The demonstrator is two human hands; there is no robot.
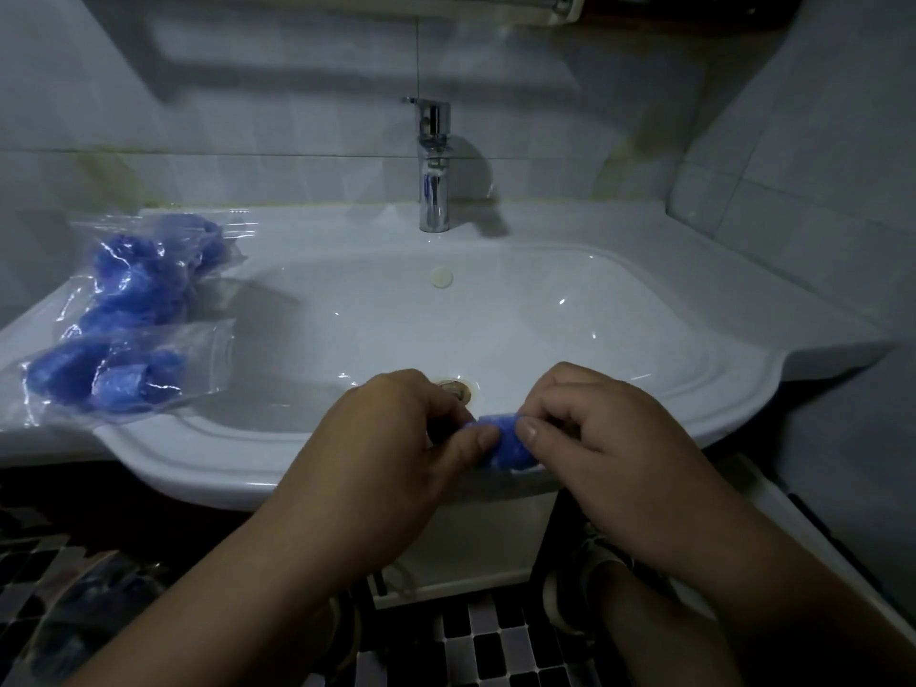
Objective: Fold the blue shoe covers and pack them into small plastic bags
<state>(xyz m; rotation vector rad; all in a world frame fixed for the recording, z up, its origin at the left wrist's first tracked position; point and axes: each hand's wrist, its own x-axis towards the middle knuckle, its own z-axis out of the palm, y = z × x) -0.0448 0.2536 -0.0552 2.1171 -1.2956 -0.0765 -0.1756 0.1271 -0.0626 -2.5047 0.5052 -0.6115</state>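
**tilefan:** Dim bathroom. White sink [619, 309], chrome faucet [434, 166], grey wall tiles [248, 116], black-and-white mosaic floor [495, 642].

**packer22:** Folded blue shoe cover [506, 442] over the front rim, pinched between left hand [396, 438] and right hand [600, 438]. Filled plastic bags [134, 290] on the left ledge.

I saw a bright blue shoe cover [505, 441], flecked with paler spots, against the glossy white sink [733, 394]. The clear plastic bags [134, 374] at the left showed more deep blue through their shiny film. The tap [434, 166] was mirror chrome, the overflow cap [441, 278] cream, the drain [453, 387] brassy. The wall tiles [248, 116] were pale grey-white. The floor [495, 647] was a black-and-white checked mosaic.
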